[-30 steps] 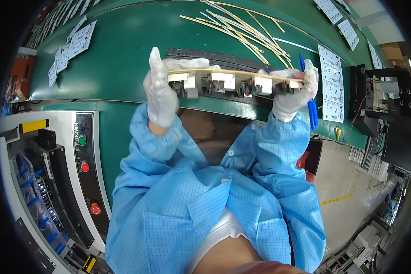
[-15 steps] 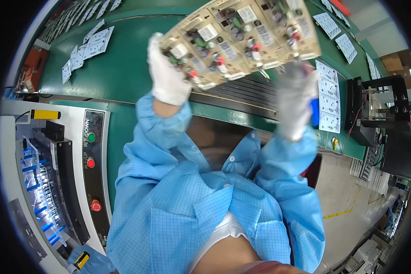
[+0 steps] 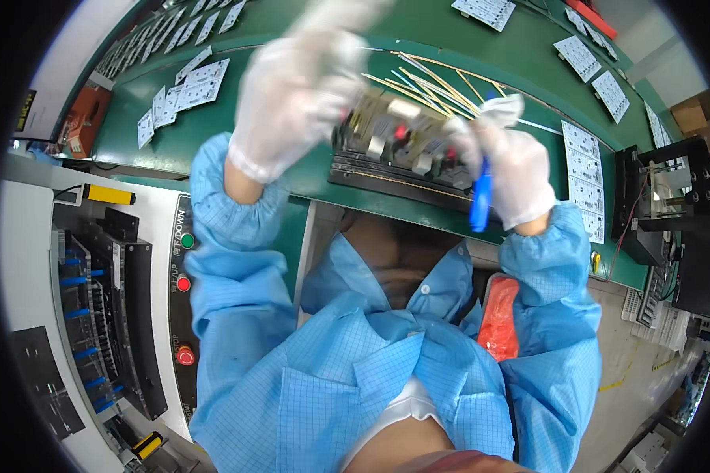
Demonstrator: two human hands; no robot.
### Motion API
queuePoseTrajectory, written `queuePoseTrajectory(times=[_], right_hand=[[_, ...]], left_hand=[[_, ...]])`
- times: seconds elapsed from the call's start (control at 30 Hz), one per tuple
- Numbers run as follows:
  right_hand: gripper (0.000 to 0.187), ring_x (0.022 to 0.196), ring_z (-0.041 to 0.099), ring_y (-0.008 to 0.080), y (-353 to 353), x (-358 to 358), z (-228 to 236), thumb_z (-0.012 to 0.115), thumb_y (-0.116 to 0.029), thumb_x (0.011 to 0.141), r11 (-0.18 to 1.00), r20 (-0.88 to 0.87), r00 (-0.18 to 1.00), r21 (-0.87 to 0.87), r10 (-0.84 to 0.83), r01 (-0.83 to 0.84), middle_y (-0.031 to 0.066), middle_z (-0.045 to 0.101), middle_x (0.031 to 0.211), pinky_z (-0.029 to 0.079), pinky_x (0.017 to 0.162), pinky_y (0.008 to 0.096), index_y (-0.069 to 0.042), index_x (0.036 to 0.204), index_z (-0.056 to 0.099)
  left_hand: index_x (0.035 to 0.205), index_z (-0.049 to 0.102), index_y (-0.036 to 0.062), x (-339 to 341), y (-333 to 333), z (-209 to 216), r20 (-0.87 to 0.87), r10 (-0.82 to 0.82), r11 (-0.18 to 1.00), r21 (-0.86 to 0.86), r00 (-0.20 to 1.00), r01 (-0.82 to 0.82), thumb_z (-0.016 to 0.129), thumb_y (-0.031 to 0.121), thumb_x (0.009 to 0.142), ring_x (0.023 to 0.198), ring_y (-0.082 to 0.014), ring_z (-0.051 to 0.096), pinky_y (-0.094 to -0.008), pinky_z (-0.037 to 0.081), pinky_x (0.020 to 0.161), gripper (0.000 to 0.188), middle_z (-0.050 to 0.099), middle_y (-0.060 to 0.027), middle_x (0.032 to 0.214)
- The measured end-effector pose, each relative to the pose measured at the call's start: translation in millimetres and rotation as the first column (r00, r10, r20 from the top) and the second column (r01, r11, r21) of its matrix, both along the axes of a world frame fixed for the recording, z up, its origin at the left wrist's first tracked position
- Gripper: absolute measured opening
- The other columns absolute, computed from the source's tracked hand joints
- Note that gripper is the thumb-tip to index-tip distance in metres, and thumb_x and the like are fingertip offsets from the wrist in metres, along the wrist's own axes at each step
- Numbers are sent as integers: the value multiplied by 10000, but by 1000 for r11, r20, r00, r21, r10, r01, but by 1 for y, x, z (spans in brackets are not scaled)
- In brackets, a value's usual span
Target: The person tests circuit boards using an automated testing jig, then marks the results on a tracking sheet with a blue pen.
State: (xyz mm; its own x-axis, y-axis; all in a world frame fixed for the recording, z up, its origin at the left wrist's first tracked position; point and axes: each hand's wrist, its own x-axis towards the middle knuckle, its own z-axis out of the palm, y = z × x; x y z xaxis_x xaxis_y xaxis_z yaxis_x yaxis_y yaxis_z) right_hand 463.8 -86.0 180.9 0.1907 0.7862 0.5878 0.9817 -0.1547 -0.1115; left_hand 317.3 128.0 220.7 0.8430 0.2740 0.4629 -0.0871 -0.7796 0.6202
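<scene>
A tan circuit board panel (image 3: 406,130) with red, white and dark components is in front of me, blurred, over a black slatted strip (image 3: 402,183) at the bench's near edge. My left hand (image 3: 280,102), in a white glove, is raised at the panel's left end. Motion smears its fingers, so its grip cannot be made out. At the panel's right end is my right hand (image 3: 517,169), also gloved. Its curled fingers hold a slim blue-handled tool (image 3: 481,197), handle pointing down; the tool's working end is unclear. Whether these fingers also touch the panel is unclear.
Thin pale sticks (image 3: 430,83) lie behind the panel on the green bench (image 3: 308,181). White printed boards (image 3: 582,177) lie right; more (image 3: 201,83) lie left. A black fixture (image 3: 667,197) stands far right, a machine with a button panel (image 3: 183,284) at left.
The panel has come down from its raised, tilted position toward the black strip. My left hand has moved up and is smeared. The sticks behind the panel have come into sight.
</scene>
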Motion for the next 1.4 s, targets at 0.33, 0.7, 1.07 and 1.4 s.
queuePoseTrajectory(times=[0.33,0.7,1.07,1.4], right_hand=[[212,543,605,305,-1,-3,-2,634,-250,870,921,96,990,-365,-104,132,133,557,561,472,511,408,-73,827,525],[338,778,593,438,-3,83,-41,482,-309,969,962,-489,833,-51,-258,268,254,616,825,457,658,465,-6,916,623],[189,581,614,351,50,102,37,553,-215,941,955,-138,963,-222,-232,198,189,576,622,452,515,428,-32,906,521],[404,762,633,407,387,182,-2,371,-415,975,950,129,989,-293,-76,112,223,638,778,511,679,486,-52,953,549]], left_hand=[[831,601,139,10,-13,-43,-509,53,800,536,859,269,476,440,923,570,-296,628,-414,482,466,338,600,-126,622],[1454,269,70,24,233,-100,-191,46,837,543,980,66,305,285,1010,975,-394,562,-404,442,910,495,598,-226,1078],[1196,569,202,123,298,-103,-443,531,810,515,723,-279,546,419,886,1042,-341,592,-442,491,814,380,571,-143,1185],[1280,556,159,116,328,-138,-137,417,767,584,899,-267,571,356,875,1192,-256,510,-402,330,1062,451,546,-103,1288]])
